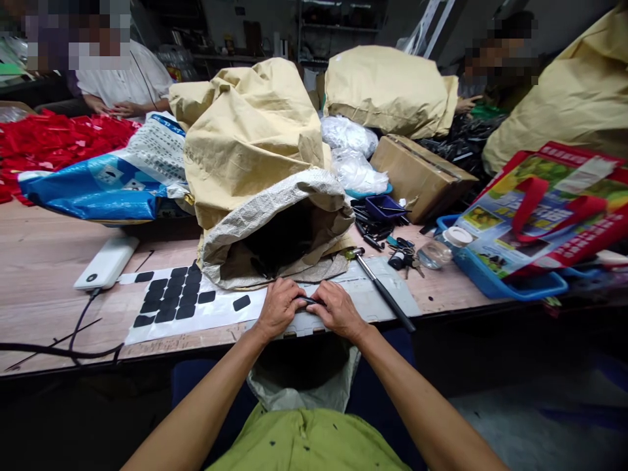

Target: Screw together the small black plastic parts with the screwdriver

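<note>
Both of my hands meet at the table's front edge, over a pale board [392,278]. Fingers of my left hand [280,306] and my right hand [338,307] are closed on the two ends of a small, slim black piece [308,300]; its exact kind does not show. Just beyond them gapes the mouth of a large woven sack [220,265], dark inside. A hammer [380,288] with a black grip lies to the right of my right hand. Left of my left hand, a white sheet [216,315] carries rows of black rounded squares [171,294].
A white power bank [106,263] with a cable lies at left, near a blue bag [112,186] and red pieces [59,144]. To the right are keys [405,256], a plastic bottle [436,252], a blue basket [510,284] and a cardboard box [422,173]. Two people sit across.
</note>
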`<state>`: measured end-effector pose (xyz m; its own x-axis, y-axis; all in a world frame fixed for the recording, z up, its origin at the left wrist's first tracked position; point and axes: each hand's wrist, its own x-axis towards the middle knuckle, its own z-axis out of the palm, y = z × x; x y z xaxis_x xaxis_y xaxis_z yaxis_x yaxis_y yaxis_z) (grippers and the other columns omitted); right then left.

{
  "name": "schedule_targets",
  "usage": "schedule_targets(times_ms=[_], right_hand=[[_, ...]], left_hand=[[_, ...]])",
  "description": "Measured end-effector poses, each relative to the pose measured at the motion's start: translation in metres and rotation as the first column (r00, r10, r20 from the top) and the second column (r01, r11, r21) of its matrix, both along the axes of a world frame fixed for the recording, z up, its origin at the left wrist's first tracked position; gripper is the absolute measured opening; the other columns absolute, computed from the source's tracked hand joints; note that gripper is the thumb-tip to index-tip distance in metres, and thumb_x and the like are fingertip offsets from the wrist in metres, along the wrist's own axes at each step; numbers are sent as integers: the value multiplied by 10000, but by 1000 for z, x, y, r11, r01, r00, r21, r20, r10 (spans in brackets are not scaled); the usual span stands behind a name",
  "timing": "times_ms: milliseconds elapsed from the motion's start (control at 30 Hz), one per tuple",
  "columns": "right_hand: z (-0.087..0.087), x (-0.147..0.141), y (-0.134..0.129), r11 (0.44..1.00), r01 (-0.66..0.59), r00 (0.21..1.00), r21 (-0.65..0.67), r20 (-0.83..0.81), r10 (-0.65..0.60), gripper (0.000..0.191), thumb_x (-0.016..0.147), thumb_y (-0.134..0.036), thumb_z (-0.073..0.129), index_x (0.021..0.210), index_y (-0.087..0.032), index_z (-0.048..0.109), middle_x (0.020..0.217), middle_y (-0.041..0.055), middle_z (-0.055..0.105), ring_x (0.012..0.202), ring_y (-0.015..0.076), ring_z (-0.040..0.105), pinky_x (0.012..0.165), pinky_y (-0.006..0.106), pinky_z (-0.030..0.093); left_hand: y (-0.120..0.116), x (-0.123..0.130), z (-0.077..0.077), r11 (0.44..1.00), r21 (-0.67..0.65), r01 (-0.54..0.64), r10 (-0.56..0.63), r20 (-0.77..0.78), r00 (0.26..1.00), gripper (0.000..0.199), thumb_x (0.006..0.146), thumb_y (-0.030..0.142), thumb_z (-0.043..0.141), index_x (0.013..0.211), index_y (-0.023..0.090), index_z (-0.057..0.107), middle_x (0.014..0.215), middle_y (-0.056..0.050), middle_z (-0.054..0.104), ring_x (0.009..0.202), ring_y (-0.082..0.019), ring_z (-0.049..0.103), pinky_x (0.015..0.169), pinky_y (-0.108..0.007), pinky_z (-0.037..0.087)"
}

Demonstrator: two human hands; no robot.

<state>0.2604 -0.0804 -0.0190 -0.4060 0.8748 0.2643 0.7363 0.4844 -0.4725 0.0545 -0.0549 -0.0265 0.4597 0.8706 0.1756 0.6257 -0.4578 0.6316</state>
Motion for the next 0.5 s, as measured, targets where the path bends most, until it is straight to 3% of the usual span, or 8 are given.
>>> schedule_targets(times_ms=[300,500], right_hand=[[3,-4,-3,999,30,999,32,27,-31,184,922,-369,693,957,-205,617,933,31,575,892,194,517,822,310,380],[1,-6,-2,997,10,999,73,44,-13,96,948,-282,651,915,-203,611,933,37,572,897,198,499,807,314,369]], left_hand=[[-3,2,5,1000,17,2,-1,-47,999,118,950,253,619,1005,269,722,1011,-27,670,1023,-245,518,909,-415,358],[-4,3,4,999,46,3,0,-62,998,107,961,256,597,995,240,696,996,-36,661,1016,-245,520,898,-415,359]])
